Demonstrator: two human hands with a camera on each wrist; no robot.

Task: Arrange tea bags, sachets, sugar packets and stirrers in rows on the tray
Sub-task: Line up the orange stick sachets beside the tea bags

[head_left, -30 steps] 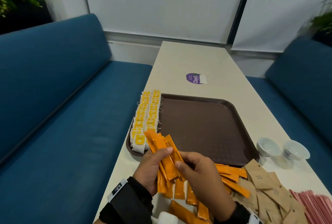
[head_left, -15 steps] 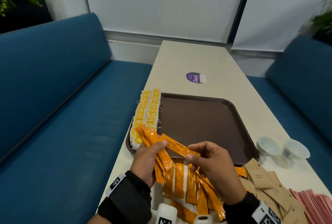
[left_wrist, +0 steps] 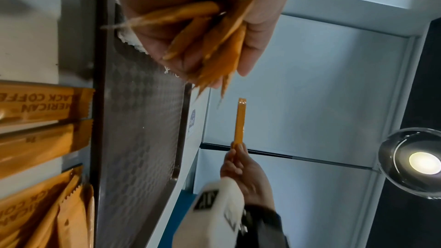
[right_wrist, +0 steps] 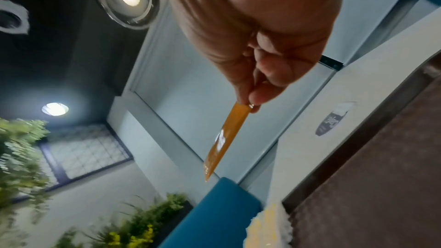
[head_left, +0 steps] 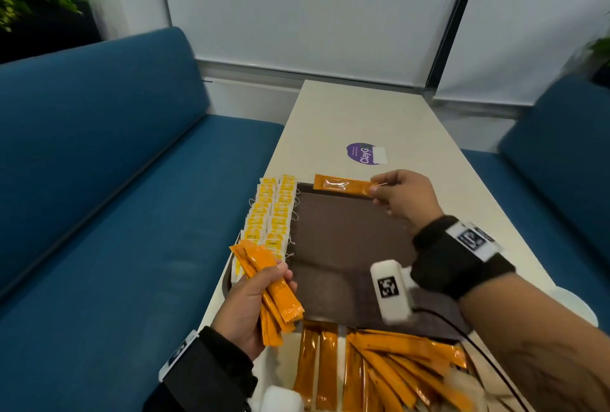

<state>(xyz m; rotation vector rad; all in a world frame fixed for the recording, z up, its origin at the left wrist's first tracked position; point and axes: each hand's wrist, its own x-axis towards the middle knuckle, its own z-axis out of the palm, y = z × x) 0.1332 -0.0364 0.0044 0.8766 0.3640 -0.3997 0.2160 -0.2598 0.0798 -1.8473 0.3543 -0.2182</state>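
My right hand [head_left: 404,197] pinches one glossy orange stick sachet [head_left: 343,185] above the brown plastic tray's [head_left: 346,246] far rim; my left hand [head_left: 251,306] grips a bunch, count unclear.

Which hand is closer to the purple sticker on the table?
The right hand. It is at the tray's far edge, just short of the purple sticker, pinching one orange sachet. The left hand is at the tray's near corner, gripping a bundle of sachets.

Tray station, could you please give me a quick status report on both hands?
Right hand pinches one sachet above the tray's far edge. Left hand grips a bundle of sachets. Tea bags fill the left side; middle unobstructed.
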